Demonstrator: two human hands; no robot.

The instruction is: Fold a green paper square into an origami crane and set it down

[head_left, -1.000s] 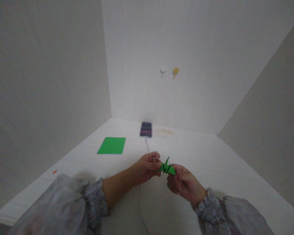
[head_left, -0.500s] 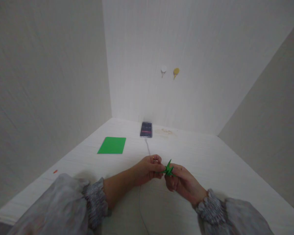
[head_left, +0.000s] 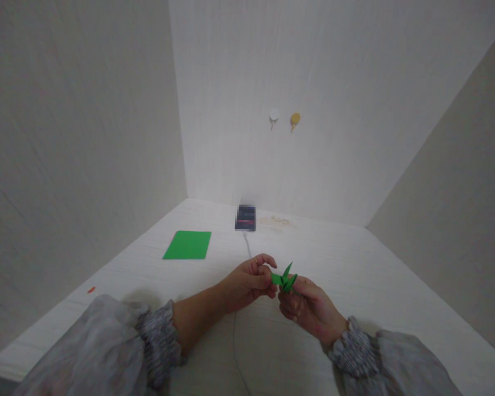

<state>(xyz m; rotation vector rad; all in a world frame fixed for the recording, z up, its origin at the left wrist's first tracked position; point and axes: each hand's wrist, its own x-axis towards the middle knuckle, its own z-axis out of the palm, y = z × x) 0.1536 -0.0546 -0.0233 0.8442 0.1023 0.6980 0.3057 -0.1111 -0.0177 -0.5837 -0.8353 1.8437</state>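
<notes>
Between my two hands, above the white table, is a small green origami crane [head_left: 287, 282] with pointed folded tips, one of them sticking up. My left hand [head_left: 247, 283] pinches the crane's left wing between thumb and fingers, with the index finger lifted and curved above. On the other side my right hand [head_left: 309, 305] grips the crane's right part between thumb and fingers. The fingers of my right hand curl underneath and hide part of the fold. A flat stack or sheet of green square paper [head_left: 187, 245] lies to the left, apart from both hands.
A blurred dark phone-like device [head_left: 246, 218] stands at the back with a thin cable [head_left: 234, 341] running forward under my left wrist. An orange scrap [head_left: 91, 289] lies at left. White and yellow hooks [head_left: 295, 119] hang on the back wall; side walls enclose the table [head_left: 388, 286].
The crane's left wing now shows more plainly between the hands, and the crane has turned slightly. My left index finger has lifted away from the thumb.
</notes>
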